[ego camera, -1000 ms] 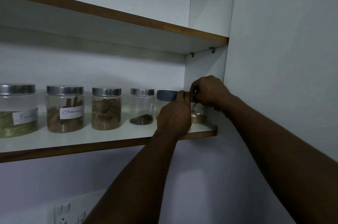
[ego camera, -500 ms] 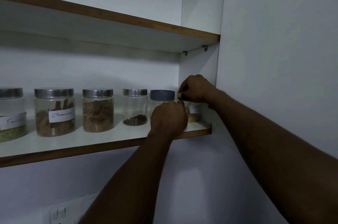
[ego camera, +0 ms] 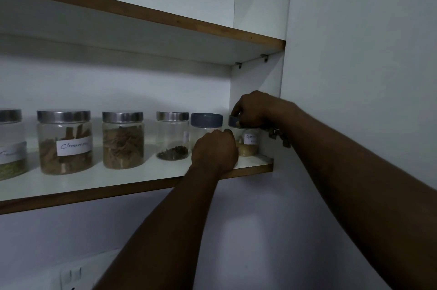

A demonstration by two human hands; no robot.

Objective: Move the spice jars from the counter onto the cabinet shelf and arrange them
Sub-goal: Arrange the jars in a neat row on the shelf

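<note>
We found the end jar [ego camera: 248,147] up on the lower shelf [ego camera: 142,185], standing upright at the far right of the row, just beside the cabinet's side wall [ego camera: 255,81]. The right hand [ego camera: 257,110] sat over it from above and from the right, with fingers and thumb pinching the rim of its dark lid [ego camera: 234,121]. The left hand [ego camera: 214,151] was lower and to the left, fingers curled and knuckles close against the jar's glass. It hid most of the neighbouring jar [ego camera: 206,120], and we could not tell whether it grasped either jar or only steadied one. What mattered, we judged, was that the jar's long axis ran vertical, straight down from the right hand's pinch. A twist there would turn its label without shifting its base. With the wall on one side and the neighbour close on the other, we thought any sideways nudge had little room. We judged the right hand the better placed to make it.
</note>
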